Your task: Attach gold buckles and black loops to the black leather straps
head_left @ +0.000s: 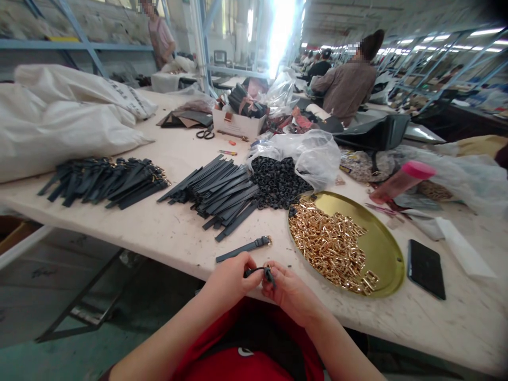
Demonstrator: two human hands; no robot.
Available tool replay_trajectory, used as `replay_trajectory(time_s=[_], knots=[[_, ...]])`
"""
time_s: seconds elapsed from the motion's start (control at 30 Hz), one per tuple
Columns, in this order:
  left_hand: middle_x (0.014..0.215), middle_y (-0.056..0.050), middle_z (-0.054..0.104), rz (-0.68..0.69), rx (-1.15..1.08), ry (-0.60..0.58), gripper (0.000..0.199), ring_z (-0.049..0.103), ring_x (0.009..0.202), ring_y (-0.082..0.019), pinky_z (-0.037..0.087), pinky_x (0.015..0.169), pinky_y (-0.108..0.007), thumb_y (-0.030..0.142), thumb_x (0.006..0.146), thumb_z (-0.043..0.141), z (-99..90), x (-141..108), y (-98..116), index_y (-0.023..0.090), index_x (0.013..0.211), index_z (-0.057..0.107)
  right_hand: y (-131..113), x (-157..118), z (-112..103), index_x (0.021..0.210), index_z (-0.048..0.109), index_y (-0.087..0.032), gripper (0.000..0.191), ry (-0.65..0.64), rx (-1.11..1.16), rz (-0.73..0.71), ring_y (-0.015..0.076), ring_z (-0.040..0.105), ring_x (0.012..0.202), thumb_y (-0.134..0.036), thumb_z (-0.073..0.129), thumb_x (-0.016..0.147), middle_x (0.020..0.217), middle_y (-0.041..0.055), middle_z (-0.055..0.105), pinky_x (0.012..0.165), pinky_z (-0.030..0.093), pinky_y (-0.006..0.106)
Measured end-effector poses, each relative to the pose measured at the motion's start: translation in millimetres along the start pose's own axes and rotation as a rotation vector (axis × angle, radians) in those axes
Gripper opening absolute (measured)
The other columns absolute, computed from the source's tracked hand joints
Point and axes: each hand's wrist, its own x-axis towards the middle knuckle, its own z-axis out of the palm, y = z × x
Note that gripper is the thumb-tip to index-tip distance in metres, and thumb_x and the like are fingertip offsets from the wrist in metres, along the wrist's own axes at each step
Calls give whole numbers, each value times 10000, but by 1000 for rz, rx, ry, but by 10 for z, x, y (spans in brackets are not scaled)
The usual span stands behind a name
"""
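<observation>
Close to the table's front edge, my left hand (234, 275) pinches one part of a dark strap (254, 271). My right hand (289, 290) grips the strap's other end, where a bit of gold shows; the fingers hide most of it. Just beyond my hands lies a dark strap with a gold buckle (244, 248). Farther back is a pile of plain dark straps (222, 190), with a heap of small dark loops (278, 180) to its right. Gold buckles (329, 243) fill much of a round gold tray (384, 248) at my right.
Buckled straps (107, 180) lie in a heap at left, below white sacks (71, 116). A phone (426, 269) and a pink-lidded bottle (402, 182) are at right. Scissors (205, 134) and a white box (238, 124) stand farther back. Several people are in the background.
</observation>
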Motion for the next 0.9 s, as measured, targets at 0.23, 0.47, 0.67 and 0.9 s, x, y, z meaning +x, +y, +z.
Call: replay_trajectory(time_s=[0.23,0.47,0.67,0.9], knots=[[753,11,632,93,-359,-149,170,546,690,-145,395,626,-232,269,757,500,-15,-52,51,179,850,612,-58,10,1,654,451,-177,313,207,-345,-269,101,436,593,-443,596,734,609,-33,483,602,358,244],[790,-13,619,25,-677,-289,212,546,677,-130,428,644,-242,189,731,512,-1,-50,39,142,920,596,-48,44,30,677,383,-205,248,448,-741,-401,92,410,510,-357,571,733,565,-65,421,497,332,229],[820,-37,639,9,-933,-389,213,544,697,-118,418,661,-247,165,745,515,11,-54,52,146,957,521,-99,28,7,838,436,-196,239,176,-494,-155,83,449,481,-415,513,778,566,-63,500,494,347,216],[740,-28,622,-75,-1057,-473,289,574,672,-133,411,657,-267,216,718,598,3,-110,22,148,960,457,-78,-64,-31,772,405,-196,306,-2,-307,4,58,430,432,-408,621,725,565,-52,550,427,274,174]])
